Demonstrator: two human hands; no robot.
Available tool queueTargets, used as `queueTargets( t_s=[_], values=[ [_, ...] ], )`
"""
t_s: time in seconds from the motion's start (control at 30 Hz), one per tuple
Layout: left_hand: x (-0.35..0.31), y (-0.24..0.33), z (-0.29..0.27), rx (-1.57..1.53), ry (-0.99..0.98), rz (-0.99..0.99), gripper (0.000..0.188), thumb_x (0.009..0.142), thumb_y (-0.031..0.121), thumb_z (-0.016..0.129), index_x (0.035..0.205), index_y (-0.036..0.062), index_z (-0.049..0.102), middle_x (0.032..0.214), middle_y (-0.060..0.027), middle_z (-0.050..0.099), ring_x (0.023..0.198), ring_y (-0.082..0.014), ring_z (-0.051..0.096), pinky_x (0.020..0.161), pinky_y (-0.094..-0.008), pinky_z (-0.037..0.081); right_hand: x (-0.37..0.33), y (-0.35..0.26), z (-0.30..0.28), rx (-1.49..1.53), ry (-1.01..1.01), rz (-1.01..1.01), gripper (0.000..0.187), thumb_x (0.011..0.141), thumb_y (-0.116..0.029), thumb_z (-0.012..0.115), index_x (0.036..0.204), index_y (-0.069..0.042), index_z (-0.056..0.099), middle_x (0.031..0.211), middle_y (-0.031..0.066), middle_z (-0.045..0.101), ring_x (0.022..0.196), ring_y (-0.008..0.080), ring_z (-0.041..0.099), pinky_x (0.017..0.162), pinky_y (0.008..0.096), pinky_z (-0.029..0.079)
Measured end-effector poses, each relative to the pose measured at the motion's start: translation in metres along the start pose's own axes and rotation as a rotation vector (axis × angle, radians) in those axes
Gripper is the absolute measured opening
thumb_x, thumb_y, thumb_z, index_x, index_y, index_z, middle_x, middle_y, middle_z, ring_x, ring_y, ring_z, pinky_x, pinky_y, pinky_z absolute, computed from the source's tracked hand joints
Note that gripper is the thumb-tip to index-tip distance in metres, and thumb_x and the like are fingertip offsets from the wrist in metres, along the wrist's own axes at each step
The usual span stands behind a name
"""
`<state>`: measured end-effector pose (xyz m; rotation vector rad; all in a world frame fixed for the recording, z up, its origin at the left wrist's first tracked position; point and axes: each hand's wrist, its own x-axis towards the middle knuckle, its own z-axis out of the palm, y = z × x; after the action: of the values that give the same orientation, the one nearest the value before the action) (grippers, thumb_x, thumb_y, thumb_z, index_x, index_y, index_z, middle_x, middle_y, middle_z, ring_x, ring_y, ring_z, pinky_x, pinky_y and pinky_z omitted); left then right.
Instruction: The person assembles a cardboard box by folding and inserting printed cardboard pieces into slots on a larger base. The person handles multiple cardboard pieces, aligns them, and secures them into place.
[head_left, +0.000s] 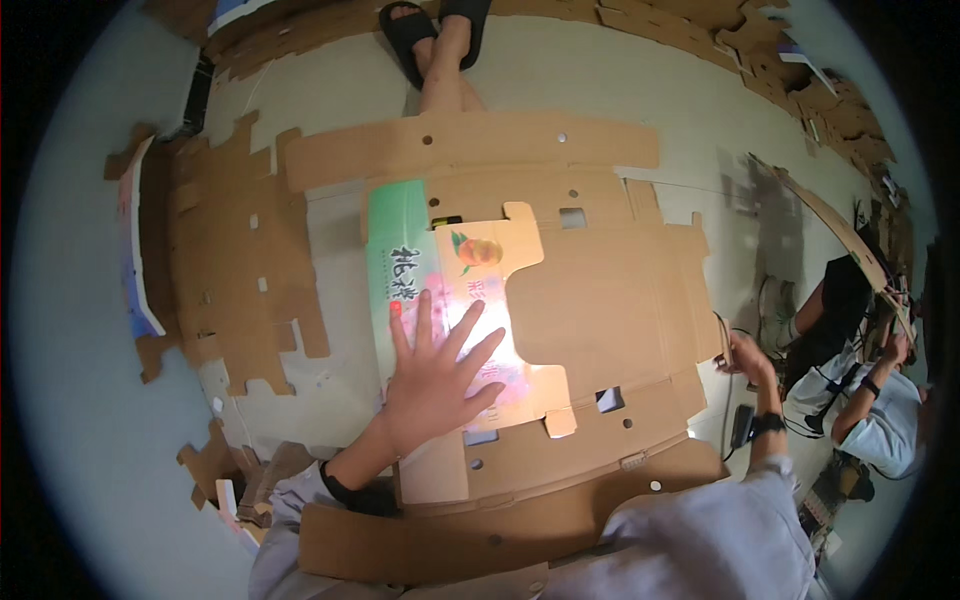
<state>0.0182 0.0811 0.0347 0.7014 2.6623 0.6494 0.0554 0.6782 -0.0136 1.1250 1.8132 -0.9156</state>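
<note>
A large flattened cardboard box [620, 290] lies before me, brown inside, with cut-outs and round holes. Folded over its left part is a printed panel [410, 215] in green, pink and cream with a peach picture. My left hand [440, 385] rests flat on that panel, fingers spread. At the box's right edge is my right hand [745, 355], its fingers curled. Something thin and dark shows by those fingertips, too small to name. Close to my body a long brown flap [450, 535] of cardboard lies partly under my sleeves.
More flattened cardboard [235, 260] lies on the left. Beyond the box are another person's feet in black slippers [410, 40]. On the right, a person in a light shirt [885, 420] holds a cardboard sheet [835, 220]. A black device [741, 427] lies near my right wrist.
</note>
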Motion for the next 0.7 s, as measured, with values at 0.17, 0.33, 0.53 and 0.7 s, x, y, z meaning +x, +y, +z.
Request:
queueTargets(
  t_s=[0.17, 0.33, 0.53, 0.7],
  values=[
    [0.001, -0.001, -0.005, 0.019, -0.018, 0.046, 0.056, 0.078, 0.045, 0.064, 0.128, 0.0229, 0.054, 0.146, -0.0068, 0.035, 0.133, -0.0526, 0.019, 0.103, -0.0696, 0.01, -0.057, 0.086, 0.027, 0.709, -0.235, 0.018, 0.06, 0.096, -0.055, 0.032, 0.097, 0.0, 0.055, 0.089, 0.0189, 0.067, 0.068, 0.027, 0.066, 0.066, 0.038, 0.057],
    [0.0, -0.006, -0.007, 0.07, 0.008, 0.113, 0.056, 0.078, 0.047, 0.063, 0.127, 0.0214, 0.055, 0.143, -0.007, 0.038, 0.131, -0.0523, 0.023, 0.102, -0.0699, 0.011, -0.105, 0.144, 0.064, 1.124, -0.509, -0.029, 0.055, 0.098, -0.048, 0.031, 0.095, 0.001, 0.057, 0.093, 0.019, 0.067, 0.07, 0.0274, 0.068, 0.063, 0.0375, 0.058],
    [0.0, 0.001, -0.001, 0.117, 0.061, 0.128, 0.055, 0.078, 0.049, 0.062, 0.125, 0.0198, 0.057, 0.141, -0.0078, 0.04, 0.131, -0.0516, 0.024, 0.102, -0.0707, 0.012, -0.148, 0.212, 0.09, 0.643, -0.287, 0.209, 0.047, 0.096, -0.037, 0.043, 0.121, 0.002, 0.052, 0.112, 0.0226, 0.062, 0.084, 0.0277, 0.068, 0.076, 0.0369, 0.057],
    [-0.001, 0.004, 0.0, 0.135, 0.061, 0.124, 0.054, 0.079, 0.048, 0.062, 0.124, 0.0191, 0.057, 0.142, -0.0088, 0.039, 0.131, -0.0515, 0.023, 0.103, -0.0704, 0.01, -0.169, 0.181, 0.114, 0.649, -0.73, 0.134, 0.048, 0.095, -0.034, 0.049, 0.126, 0.001, 0.047, 0.109, 0.0224, 0.062, 0.089, 0.0311, 0.066, 0.08, 0.041, 0.056]
  ],
)
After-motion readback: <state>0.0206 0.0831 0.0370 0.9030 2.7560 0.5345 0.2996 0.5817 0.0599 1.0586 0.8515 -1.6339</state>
